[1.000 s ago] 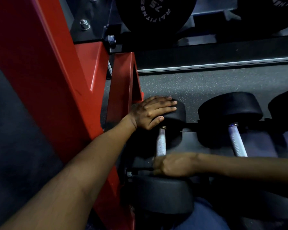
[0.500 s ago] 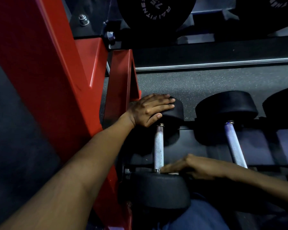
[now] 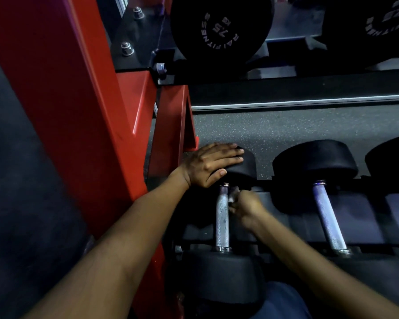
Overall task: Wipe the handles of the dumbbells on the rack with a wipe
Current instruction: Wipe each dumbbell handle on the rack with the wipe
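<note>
The leftmost dumbbell on the low rack has black round heads and a knurled silver handle point(image 3: 222, 223). My left hand point(image 3: 211, 165) lies flat, fingers spread, on its far head point(image 3: 244, 165). My right hand point(image 3: 245, 207) is closed on a small crumpled wipe point(image 3: 233, 195) and presses it against the right side of the handle near its far end. Most of the wipe is hidden inside my fingers. A second dumbbell's handle point(image 3: 327, 217) lies to the right, untouched.
A red steel rack upright point(image 3: 62, 100) stands close on the left, with a red brace point(image 3: 171, 125) beside my left hand. The shelf above carries big black dumbbells point(image 3: 219, 28). A third dumbbell head point(image 3: 392, 157) shows at the right edge. Speckled grey floor point(image 3: 274, 130) lies behind.
My right hand slid from the handle's near end, by the closer head, up to its far end. My left hand stayed on the far head.
</note>
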The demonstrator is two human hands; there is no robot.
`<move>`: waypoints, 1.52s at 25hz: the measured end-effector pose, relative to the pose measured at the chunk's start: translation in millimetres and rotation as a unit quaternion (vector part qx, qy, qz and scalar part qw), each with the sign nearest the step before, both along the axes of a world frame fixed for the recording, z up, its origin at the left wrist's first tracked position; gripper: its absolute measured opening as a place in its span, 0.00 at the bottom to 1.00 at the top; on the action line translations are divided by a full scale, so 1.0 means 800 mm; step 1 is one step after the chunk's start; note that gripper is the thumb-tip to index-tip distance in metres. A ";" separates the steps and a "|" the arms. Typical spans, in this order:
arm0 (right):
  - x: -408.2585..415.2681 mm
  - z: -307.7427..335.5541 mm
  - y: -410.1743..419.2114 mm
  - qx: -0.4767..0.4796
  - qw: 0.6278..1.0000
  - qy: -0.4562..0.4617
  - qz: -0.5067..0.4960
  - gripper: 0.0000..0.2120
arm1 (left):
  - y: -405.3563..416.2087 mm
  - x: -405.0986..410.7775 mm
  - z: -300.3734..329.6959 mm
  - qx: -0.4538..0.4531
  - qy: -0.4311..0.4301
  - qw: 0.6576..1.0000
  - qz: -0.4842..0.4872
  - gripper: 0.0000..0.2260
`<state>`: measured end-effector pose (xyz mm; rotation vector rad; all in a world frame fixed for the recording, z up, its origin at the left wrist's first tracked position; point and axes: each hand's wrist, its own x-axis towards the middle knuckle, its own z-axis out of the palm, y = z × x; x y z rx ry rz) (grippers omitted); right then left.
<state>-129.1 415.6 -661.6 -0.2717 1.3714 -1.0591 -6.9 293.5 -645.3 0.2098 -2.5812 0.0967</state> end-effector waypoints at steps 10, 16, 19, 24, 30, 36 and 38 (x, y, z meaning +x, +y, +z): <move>0.042 0.001 -0.005 -0.077 0.987 0.144 0.010 0.06 | 0.000 -0.002 -0.001 0.006 0.012 1.000 -0.010 0.22; 0.047 -0.014 -0.035 -0.038 0.971 0.221 0.081 0.24 | 0.001 -0.001 -0.002 0.009 0.012 1.000 -0.006 0.25; 0.032 -0.021 -0.031 -0.057 0.972 0.198 0.113 0.23 | 0.002 -0.002 0.001 0.017 0.015 1.000 -0.004 0.26; -0.004 -0.020 0.015 -0.051 0.982 -0.130 0.128 0.10 | 0.002 0.000 0.000 0.011 0.011 1.000 0.002 0.25; -0.038 -0.013 0.086 -0.151 0.886 0.308 0.314 0.08 | 0.004 0.000 0.002 0.008 0.006 1.000 0.008 0.24; -0.088 -0.028 0.037 -0.478 0.430 0.627 0.440 0.22 | 0.003 -0.001 0.001 0.005 0.018 1.000 0.000 0.24; -0.085 -0.043 0.045 -0.516 0.311 0.599 0.528 0.27 | 0.003 0.000 0.000 0.005 0.025 1.000 -0.006 0.23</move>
